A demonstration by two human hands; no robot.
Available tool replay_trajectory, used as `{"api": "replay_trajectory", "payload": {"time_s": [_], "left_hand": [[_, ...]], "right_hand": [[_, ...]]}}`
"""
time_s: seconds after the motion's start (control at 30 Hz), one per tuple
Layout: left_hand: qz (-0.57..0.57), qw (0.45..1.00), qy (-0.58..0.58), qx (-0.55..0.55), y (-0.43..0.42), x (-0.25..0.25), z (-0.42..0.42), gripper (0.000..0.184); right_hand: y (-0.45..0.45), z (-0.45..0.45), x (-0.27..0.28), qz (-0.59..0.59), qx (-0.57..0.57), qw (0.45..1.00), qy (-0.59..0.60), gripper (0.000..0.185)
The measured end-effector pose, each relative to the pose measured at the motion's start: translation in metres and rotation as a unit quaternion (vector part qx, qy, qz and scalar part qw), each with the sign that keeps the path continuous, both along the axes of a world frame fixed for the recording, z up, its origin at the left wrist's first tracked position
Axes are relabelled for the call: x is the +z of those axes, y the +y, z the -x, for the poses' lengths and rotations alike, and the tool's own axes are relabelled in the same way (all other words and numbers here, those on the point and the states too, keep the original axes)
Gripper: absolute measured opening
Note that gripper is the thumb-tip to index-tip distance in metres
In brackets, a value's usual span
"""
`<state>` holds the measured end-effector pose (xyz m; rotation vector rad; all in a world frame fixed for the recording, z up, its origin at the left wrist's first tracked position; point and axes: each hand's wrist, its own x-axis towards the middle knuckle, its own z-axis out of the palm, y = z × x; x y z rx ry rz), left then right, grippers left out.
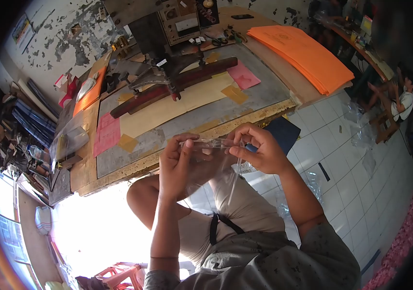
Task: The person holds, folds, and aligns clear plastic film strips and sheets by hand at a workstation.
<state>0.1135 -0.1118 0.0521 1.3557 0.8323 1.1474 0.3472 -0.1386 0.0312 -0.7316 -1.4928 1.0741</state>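
Observation:
A clear plastic sheet or bag [227,181] hangs between my hands above my lap, its upper edge stretched across. My left hand [176,157] pinches the left end of that edge between thumb and fingers. At the other end, my right hand [260,149] grips the plastic with thumb and forefinger. Whether the piece is a single layer or a bag, I cannot tell. Just beyond my hands is the front edge of a worktable [168,163]. A machine with a long dark red bar [187,79] stands on it.
Orange sheets [303,58] are stacked at the table's right. Under the bar lies cream paper [168,104] between pink pieces [107,133]. Clear plastic [361,133] is scattered on the tiled floor. Another person [402,104] sits at the far right; a red stool [122,275] is at lower left.

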Motion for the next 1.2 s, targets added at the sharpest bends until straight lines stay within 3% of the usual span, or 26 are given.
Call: {"api": "replay_trajectory", "payload": {"time_s": [0.2,0.33,0.63,0.8,1.0,1.2], "left_hand": [[0.021,0.994,0.103,-0.014,0.067,-0.02,0.017,0.028],[0.055,0.997,0.052,0.007,0.081,-0.038,0.012,0.03],[0.125,0.992,0.026,0.02,0.079,-0.036,0.009,0.027],[0.098,0.994,0.044,0.019,0.082,-0.042,0.011,0.025],[0.141,0.99,0.014,0.018,0.081,-0.036,0.01,0.027],[0.096,0.994,0.055,0.021,0.081,-0.039,0.011,0.031]], "right_hand": [[0.078,-0.018,-0.012,0.044,-0.01,0.997,-0.067,0.017],[0.106,-0.018,-0.032,0.079,-0.012,0.994,-0.073,0.016],[0.104,-0.013,-0.036,0.1,-0.063,0.993,0.011,0.014],[0.105,-0.013,-0.034,0.121,-0.061,0.991,0.006,0.015],[0.106,-0.012,-0.032,0.127,-0.065,0.99,0.008,0.017],[0.106,-0.014,-0.036,0.12,-0.071,0.99,-0.017,0.016]]}}
